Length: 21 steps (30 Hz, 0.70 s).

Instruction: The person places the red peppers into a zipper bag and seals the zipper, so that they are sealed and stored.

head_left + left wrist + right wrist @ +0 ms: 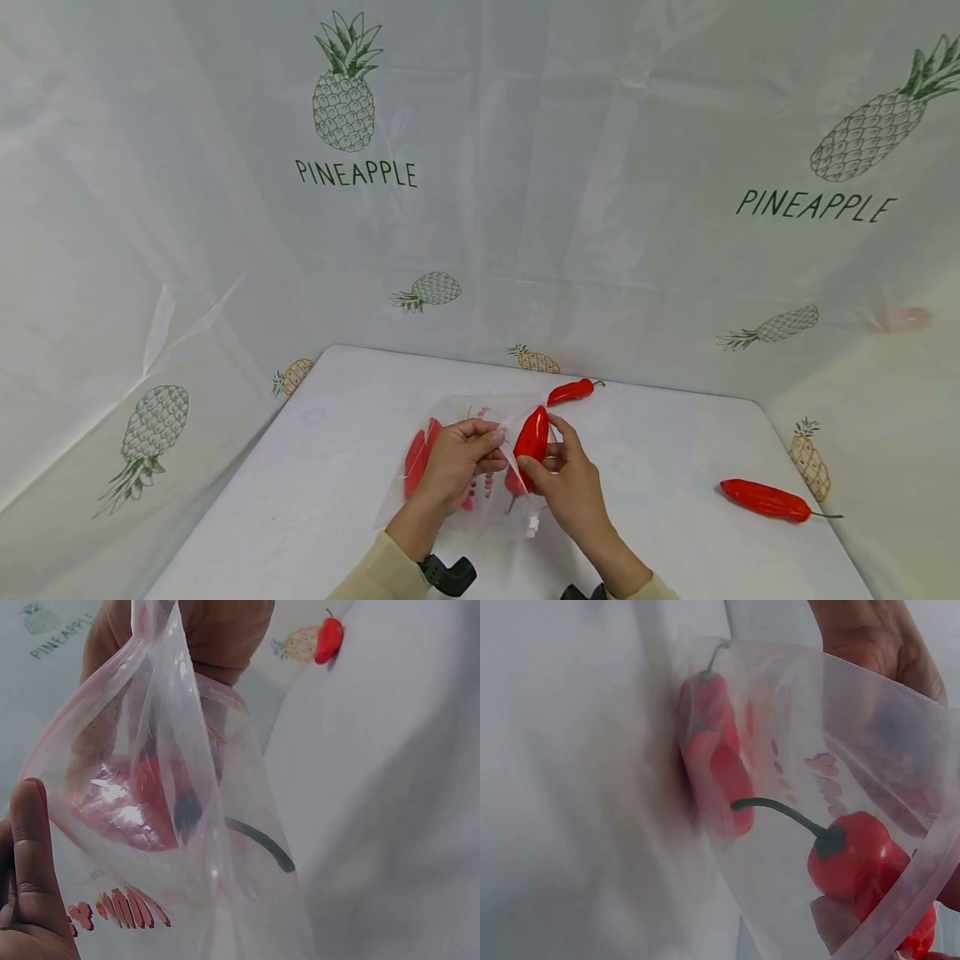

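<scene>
My left hand (459,462) pinches the rim of a clear zip bag (495,521) with red print and a white slider. Between the fingers and thumb of my right hand (573,487) is a shiny red chili pepper (534,433), at the mouth of the bag. Its lower part and green stem show through the plastic in the left wrist view, where the bag (217,900) hangs from its gathered top. Several more red peppers (716,750) lie inside the bag, seen through its wall in the right wrist view.
One loose red pepper (572,392) lies near the table's back edge, just behind the bag. Another pepper (768,500) lies far right, near the table's right edge. Translucent sheeting (555,208) printed with pineapples hangs around the white table (315,492).
</scene>
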Motion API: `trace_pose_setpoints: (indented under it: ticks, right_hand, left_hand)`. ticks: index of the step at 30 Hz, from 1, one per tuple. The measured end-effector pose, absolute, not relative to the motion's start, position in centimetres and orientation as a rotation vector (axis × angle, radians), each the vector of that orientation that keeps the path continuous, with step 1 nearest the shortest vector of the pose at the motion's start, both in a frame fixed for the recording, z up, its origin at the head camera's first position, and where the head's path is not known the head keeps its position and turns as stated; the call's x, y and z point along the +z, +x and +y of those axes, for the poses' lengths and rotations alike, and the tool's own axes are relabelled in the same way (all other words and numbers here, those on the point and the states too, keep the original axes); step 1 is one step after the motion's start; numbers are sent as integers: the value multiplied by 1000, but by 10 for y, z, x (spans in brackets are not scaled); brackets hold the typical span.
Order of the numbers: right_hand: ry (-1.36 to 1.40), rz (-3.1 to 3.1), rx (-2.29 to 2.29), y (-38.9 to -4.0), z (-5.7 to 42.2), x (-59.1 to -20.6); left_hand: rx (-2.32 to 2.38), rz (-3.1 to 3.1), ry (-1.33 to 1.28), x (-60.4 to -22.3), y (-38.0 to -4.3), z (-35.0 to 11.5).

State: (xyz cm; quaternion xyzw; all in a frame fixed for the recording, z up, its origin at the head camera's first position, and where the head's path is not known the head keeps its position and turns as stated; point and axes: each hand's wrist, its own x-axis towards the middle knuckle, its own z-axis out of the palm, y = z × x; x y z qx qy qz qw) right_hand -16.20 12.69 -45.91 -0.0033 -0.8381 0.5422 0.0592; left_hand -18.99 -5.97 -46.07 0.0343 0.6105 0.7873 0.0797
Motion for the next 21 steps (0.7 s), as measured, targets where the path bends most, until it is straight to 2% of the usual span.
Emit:
trace_pose_setpoints:
  ticks: [8, 21]
  right_hand:
    - [46, -2609, 1489, -165, 122, -462]
    - [52, -2628, 1482, -168, 117, -465]
  left_hand:
    - [2357, 1802, 100, -461, -192, -61]
    - [2370, 1757, 109, -459, -194, -64]
